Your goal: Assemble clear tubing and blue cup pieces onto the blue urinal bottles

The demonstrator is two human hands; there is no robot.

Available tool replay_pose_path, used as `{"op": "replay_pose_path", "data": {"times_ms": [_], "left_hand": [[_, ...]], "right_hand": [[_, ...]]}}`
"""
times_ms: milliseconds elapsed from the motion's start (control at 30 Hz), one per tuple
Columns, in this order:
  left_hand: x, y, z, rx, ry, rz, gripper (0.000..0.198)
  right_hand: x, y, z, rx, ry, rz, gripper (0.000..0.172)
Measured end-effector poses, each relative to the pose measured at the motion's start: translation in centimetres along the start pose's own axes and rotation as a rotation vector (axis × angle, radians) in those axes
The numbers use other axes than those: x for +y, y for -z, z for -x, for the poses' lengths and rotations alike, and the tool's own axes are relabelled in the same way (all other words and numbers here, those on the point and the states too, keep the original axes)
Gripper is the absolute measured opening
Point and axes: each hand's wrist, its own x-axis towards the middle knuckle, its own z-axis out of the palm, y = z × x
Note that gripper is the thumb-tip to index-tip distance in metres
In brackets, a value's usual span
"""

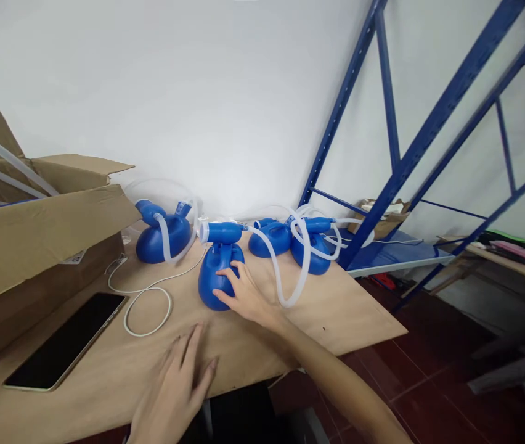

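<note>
In the head view, a blue plastic urinal bottle stands near the middle of the wooden table, a blue cap piece lying across its top. From that piece a translucent hose loops out to the right. My right hand reaches over the bottle's right side, fingers and thumb curved against its front. Flat at the table's front edge lies my left hand, fingers apart and holding nothing. Behind, more blue urinal bottles with hoses stand by the wall: one at left, two at right.
An open cardboard box with hoses and blue items inside stands at left. Before it lie a phone and a coiled white cable. The wooden table ends at right, near a blue metal rack.
</note>
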Motion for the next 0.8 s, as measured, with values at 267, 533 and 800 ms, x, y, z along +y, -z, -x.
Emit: {"op": "replay_pose_path", "data": {"times_ms": [267, 533, 800], "left_hand": [[2.0, 3.0, -6.9, 0.251, 0.291, 0.506, 0.095], [7.4, 3.3, -14.0, 0.19, -0.041, 0.093, 0.07], [5.3, 3.8, -15.2, 0.109, -0.191, 0.044, 0.058]], "right_hand": [[-1.2, 3.4, 7.0, 0.115, -0.037, 0.002, 0.077], [-2.0, 4.5, 5.1, 0.18, -0.284, 0.044, 0.109], [-1.2, 5.4, 3.9, 0.194, 0.156, 0.243, 0.093]]}}
